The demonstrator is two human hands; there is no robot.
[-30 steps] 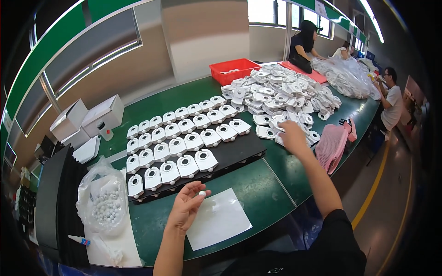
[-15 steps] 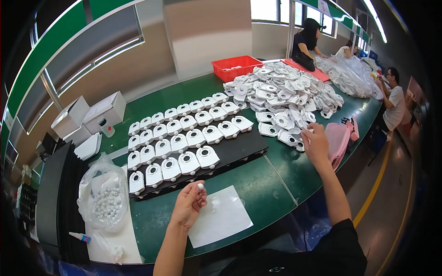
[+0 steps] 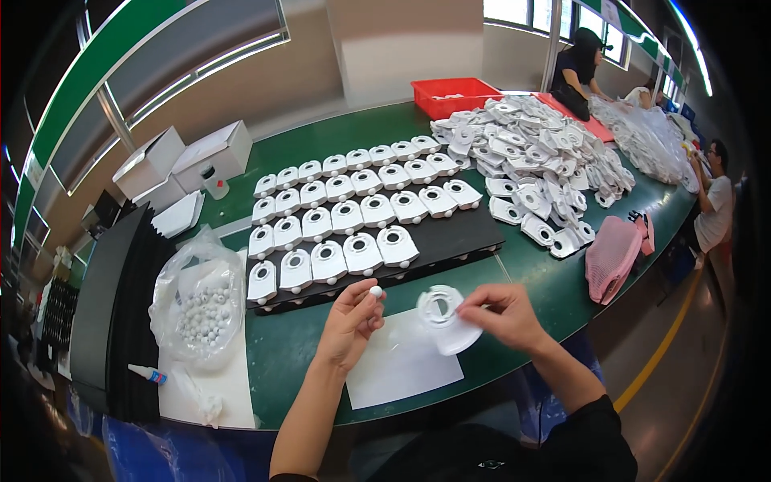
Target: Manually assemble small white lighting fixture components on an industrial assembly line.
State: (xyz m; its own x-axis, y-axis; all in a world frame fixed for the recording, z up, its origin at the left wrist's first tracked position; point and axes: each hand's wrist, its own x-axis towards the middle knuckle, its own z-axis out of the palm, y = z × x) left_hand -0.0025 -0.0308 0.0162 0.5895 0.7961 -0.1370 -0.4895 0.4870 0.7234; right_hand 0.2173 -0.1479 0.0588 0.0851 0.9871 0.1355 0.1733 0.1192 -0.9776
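Note:
My left hand [image 3: 351,321] pinches a small white ball [image 3: 375,291] between thumb and fingertips. In my right hand [image 3: 506,316] is a flat white plastic part [image 3: 459,334] with a round ring at one end, gripped by its edge. Both hands are above a white sheet [image 3: 405,369] on the green table. Just beyond them, rows of similar white parts [image 3: 328,261] lie on a black foam board [image 3: 450,241], with small white balls at their near edges. More white parts make up a large heap [image 3: 530,153] at the back right.
To the left, a clear plastic bag [image 3: 201,309] holds many white balls, near a small glue bottle [image 3: 148,373] and stacked black boards [image 3: 112,321]. A red bin [image 3: 454,98], white boxes [image 3: 210,153] and a pink mesh bag [image 3: 612,259] also stand around. Other people work at the far right.
My right hand has come back from the heap toward my left hand, now carrying a white part. The left hand still pinches the ball. The whole view has shifted.

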